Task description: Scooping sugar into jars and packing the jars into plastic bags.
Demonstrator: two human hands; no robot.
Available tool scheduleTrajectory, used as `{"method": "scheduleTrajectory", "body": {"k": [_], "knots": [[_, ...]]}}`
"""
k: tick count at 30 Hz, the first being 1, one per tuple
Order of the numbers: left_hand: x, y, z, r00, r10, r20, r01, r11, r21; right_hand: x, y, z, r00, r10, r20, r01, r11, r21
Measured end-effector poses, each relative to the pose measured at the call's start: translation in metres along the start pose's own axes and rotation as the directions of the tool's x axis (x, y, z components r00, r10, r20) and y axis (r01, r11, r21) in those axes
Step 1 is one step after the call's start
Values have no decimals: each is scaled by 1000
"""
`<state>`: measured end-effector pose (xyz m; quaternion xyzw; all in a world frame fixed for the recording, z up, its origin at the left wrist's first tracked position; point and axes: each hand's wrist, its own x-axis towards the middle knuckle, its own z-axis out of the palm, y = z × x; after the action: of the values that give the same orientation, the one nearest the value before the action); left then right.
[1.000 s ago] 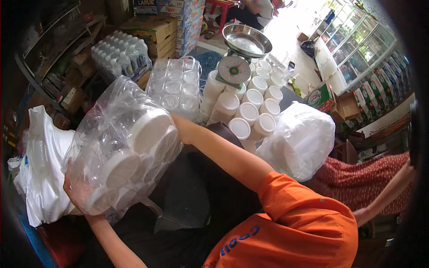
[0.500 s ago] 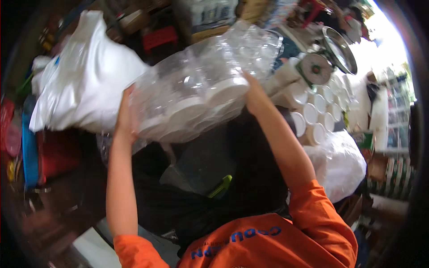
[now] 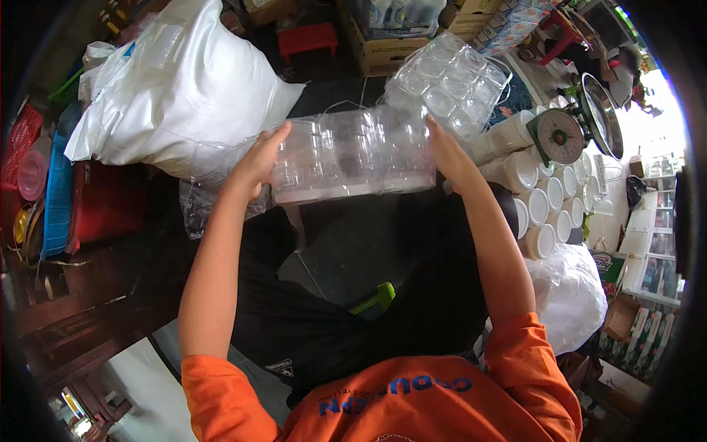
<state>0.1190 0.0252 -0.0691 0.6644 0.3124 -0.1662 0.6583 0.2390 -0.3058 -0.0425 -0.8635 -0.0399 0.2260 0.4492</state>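
1. I have the left hand (image 3: 258,160) and right hand (image 3: 446,151) gripping a film-wrapped pack of clear jars (image 3: 353,151) from opposite ends.
2. Left of it, I see a bulging white sack (image 3: 195,81).
3. Rightward, I spot a dial scale (image 3: 560,138) near white-lidded containers (image 3: 537,207).

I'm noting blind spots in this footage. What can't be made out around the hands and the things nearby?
All in the head view:
Fingers of the right hand: mostly hidden behind the wrapped pack.
Container count in that pack: overlapping clear walls and glare obscure it.
Contents of the white sack at left: its opaque sides hide them.
Reading on the scale: dial too small.
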Motion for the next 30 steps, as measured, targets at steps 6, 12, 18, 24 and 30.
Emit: {"method": "scheduleTrajectory", "body": {"k": [6, 12, 18, 24, 30], "knots": [[13, -19, -7, 998, -60, 11, 58, 986, 159, 18, 15, 10, 966, 121, 230, -24, 923, -385], [20, -24, 13, 996, -44, -75, 57, 982, 181, 12, 37, 23, 986, -160, 39, 156, 837, -525], [28, -32, 43, 922, 381, 71, -317, 635, 705, -10, 16, 27, 783, -618, 73, 469, 509, -722], [22, -17, 55, 943, 332, -26, -177, 565, 806, -3, 16, 30, 823, -535, 188, 480, 481, -733], [22, -13, 65, 881, 473, -26, -220, 458, 861, -1, 22, 29, 815, -562, 140, 467, 494, -734]]}}
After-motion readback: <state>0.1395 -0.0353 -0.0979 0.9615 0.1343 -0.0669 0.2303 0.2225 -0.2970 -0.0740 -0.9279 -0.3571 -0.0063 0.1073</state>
